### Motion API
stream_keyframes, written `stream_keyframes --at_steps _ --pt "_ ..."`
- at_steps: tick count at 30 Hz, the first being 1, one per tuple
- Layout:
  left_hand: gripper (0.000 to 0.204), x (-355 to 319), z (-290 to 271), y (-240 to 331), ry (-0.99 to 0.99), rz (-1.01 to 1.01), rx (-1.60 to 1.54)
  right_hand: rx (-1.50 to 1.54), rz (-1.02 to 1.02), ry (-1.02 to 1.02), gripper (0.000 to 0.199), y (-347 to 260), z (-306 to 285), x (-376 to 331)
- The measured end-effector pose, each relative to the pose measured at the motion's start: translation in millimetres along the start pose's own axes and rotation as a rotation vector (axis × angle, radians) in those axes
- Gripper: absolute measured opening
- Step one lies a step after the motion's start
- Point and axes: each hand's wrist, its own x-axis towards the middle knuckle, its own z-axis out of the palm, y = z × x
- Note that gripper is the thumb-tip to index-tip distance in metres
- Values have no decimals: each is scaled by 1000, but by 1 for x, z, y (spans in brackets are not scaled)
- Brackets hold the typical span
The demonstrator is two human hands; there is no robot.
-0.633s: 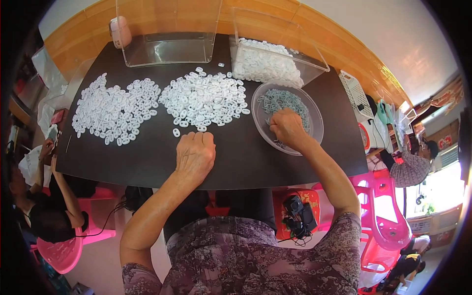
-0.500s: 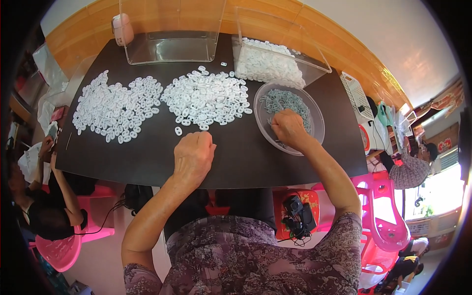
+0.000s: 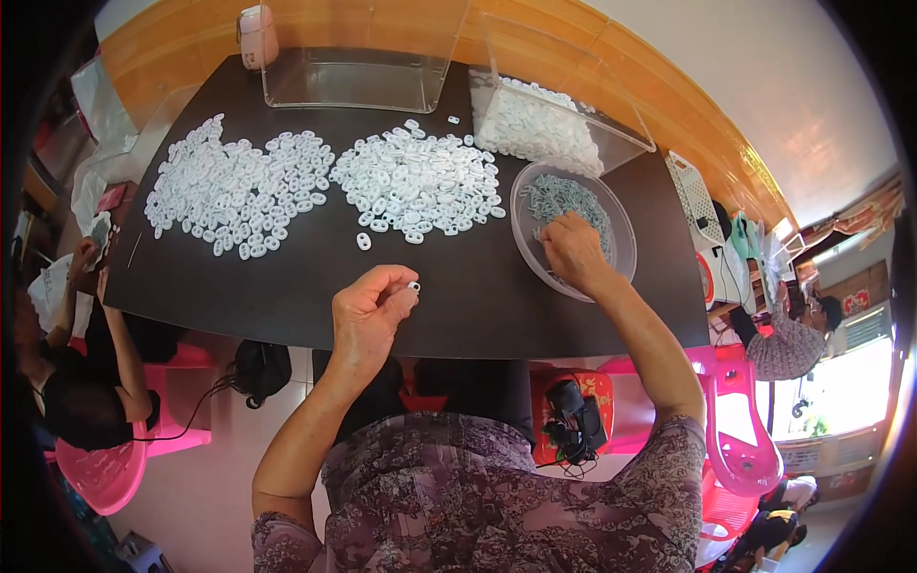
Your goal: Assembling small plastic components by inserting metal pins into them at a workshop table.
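A workroom; white parts [image 3: 416, 181] lie heaped on a table [image 3: 478, 296]

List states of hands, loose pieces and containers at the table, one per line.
Left hand: pinching one white piece at thumb and fingertips.
Right hand: reaching into the round tub; grip hidden.
Round tub: open, part filled with grey pieces.
Left white pile: loose, spread out.
Middle white pile: loose, heaped.
Right clear bin: part filled with white pieces.
Left clear bin: no white pieces visible inside.

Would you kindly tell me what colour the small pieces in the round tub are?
The small pieces are grey, shown in the head view.
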Motion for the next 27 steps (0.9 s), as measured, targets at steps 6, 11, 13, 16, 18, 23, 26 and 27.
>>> stream_keyframes --at_steps 6,11,13,16,18,23,26,27 --pt "16 -5 -6 -3 1 -4 -97 243 142 185 5 -2 -12 2" --pt "14 -6 -6 -7 22 11 -111 130 115 30 4 -7 -15 -1" --pt "14 -6 -6 -7 18 -22 -85 94 115 7 5 -8 -13 -1" --pt "15 -5 -9 -6 -17 -44 -84 67 98 -30 5 -6 -10 0" --pt "15 -5 -10 -7 -5 -38 -96 76 78 -45 5 -5 -7 1" --pt "14 -6 -5 0 58 -42 -202 61 72 -26 1 -8 -4 3" --pt "15 -7 -10 3 -27 -110 -254 93 70 71 3 -12 -10 4" --pt "15 -8 -11 4 -13 -112 -244 108 54 134 5 -14 -14 5"
